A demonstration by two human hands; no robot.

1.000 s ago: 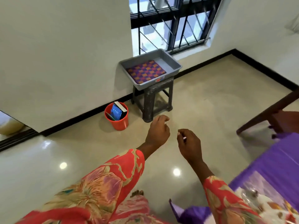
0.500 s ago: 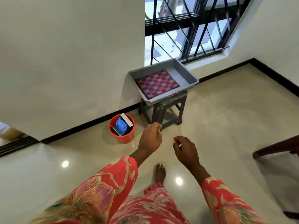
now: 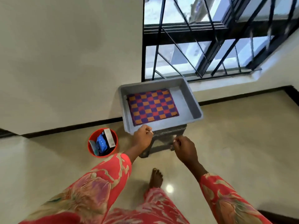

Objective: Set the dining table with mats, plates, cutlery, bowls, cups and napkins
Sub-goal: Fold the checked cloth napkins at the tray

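A grey plastic tray (image 3: 192,104) rests on a dark stool (image 3: 166,139) under the window. Inside it lies a flat mat (image 3: 152,106) chequered in purple, red and orange. My left hand (image 3: 143,137) hovers at the tray's near rim, fingers curled loosely, holding nothing. My right hand (image 3: 184,147) is lower and to the right, in front of the stool, fingers also curled and empty. Neither hand touches the mat.
A red bucket (image 3: 90,146) with small boxes in it stands on the floor left of the stool, by the wall. A barred window (image 3: 210,38) is behind the tray. My bare foot (image 3: 156,177) is on the glossy floor.
I have walked closer to the tray, which now looks larger. The table and chair have dropped out of view at the right. Both hands stay raised and empty.
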